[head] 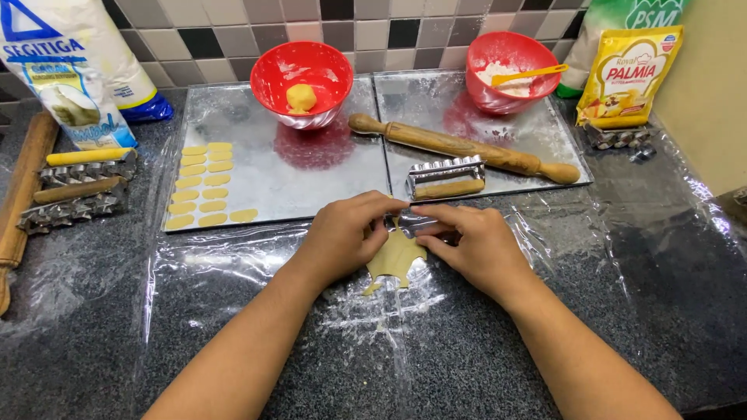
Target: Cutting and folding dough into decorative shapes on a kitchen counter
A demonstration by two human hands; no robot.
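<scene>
On plastic-covered granite counter, tiled wall behind

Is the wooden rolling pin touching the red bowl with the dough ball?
Apart. The head view shows bare tray between the rolling pin and the red bowl.

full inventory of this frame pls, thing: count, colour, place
dough sheet: 1, tan, between hands
plastic wrap: 1, clear, over counter
trays: 2, silver, behind hands
dough ovals: about 13, yellow, left tray
bowls: 2, red, on trays
rolling pin: 1, wooden, right tray
roller cutter: 1, metal, right tray
flour bag: 1, white, back left
yellow pouch: 1, back right
left hand: fingers on dough
right hand: fingers on dough
</scene>
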